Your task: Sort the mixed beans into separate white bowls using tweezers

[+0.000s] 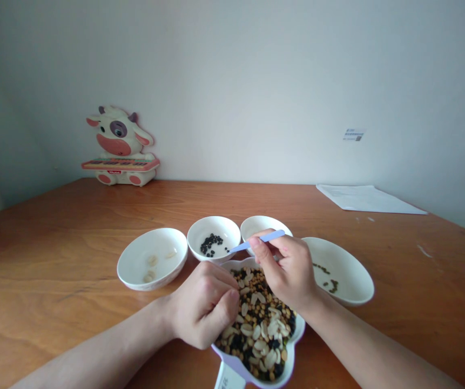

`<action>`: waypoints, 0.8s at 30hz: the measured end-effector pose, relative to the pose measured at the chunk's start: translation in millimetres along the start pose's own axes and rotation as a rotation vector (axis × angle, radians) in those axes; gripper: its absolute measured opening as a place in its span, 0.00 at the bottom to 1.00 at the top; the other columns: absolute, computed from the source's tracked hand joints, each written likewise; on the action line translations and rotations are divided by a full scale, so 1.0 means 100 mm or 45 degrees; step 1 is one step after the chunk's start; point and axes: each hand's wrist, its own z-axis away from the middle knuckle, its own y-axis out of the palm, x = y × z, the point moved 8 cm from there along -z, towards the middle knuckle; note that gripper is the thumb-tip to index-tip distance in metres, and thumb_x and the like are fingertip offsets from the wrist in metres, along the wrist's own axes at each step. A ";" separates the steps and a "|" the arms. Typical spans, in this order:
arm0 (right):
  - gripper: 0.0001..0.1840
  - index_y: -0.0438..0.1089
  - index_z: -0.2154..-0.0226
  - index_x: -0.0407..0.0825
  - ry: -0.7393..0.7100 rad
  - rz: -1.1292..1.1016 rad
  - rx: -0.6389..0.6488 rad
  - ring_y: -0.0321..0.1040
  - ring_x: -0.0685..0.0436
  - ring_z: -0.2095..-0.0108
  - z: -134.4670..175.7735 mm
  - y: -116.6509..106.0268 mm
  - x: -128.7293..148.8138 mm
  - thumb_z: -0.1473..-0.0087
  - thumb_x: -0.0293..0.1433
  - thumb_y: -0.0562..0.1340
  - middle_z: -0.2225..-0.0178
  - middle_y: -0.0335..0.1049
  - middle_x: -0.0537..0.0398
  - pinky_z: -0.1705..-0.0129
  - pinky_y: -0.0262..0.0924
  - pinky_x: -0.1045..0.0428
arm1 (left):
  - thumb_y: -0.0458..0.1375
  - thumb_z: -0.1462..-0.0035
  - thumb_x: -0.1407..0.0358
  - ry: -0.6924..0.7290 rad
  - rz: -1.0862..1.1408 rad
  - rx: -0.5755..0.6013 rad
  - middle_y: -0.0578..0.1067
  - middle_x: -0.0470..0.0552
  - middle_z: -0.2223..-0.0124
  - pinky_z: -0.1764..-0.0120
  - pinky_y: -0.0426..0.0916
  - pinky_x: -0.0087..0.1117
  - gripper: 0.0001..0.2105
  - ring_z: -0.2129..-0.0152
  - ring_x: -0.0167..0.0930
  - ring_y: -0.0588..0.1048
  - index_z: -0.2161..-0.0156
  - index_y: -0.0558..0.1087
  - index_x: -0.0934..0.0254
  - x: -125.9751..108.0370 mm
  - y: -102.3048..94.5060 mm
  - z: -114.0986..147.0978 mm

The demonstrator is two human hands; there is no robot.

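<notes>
Tweezers (pixel 263 238) sit pinched in the right hand (pixel 289 267), slanting maybe so the tip reaches the black beans (pixel 211 241) in a bowl (pixel 218 223) left of that grip, while the left hand (pixel 208 308) makes a fist by the bean tray (pixel 299 330).

Lilac tweezers (pixel 273 236) are slanting down leftward, the tip ending over the white bowl (pixel 224 229) beside a black bean; whether it is gripped, not clear. Black beans (pixel 211 243) are lying loosely clustered in that bowl, which is standing upright just beyond the tray (pixel 300 325). Tray, lobed, pale inside and lilac outside, is sitting level, its labelled handle (pixel 230 376) pointing nearward, and is holding mixed pale peanuts (pixel 247 329), yellow beans and more black beans.
</notes>
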 end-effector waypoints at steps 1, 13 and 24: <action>0.13 0.65 0.75 0.48 0.005 -0.003 0.014 0.62 0.50 0.78 0.00 0.01 -0.01 0.38 0.30 0.57 0.79 0.65 0.57 0.73 0.56 0.55 | 0.33 0.31 0.60 0.002 -0.003 0.001 0.68 0.53 0.83 0.77 0.60 0.30 0.29 0.85 0.27 0.62 0.81 0.63 0.65 0.00 0.00 0.00; 0.16 0.64 0.77 0.47 0.036 0.055 0.126 0.59 0.51 0.78 0.00 0.09 -0.03 0.38 0.32 0.56 0.81 0.62 0.58 0.74 0.53 0.55 | 0.35 0.31 0.62 0.045 -0.005 -0.002 0.68 0.53 0.83 0.78 0.60 0.29 0.28 0.85 0.27 0.63 0.81 0.63 0.65 0.00 0.01 0.01; 0.15 0.62 0.79 0.47 -0.068 -0.002 0.154 0.53 0.51 0.80 0.01 0.06 0.06 0.42 0.31 0.55 0.83 0.55 0.60 0.76 0.47 0.53 | 0.33 0.32 0.62 0.065 -0.018 0.013 0.66 0.53 0.84 0.79 0.58 0.30 0.29 0.86 0.27 0.61 0.82 0.62 0.64 -0.01 0.02 0.00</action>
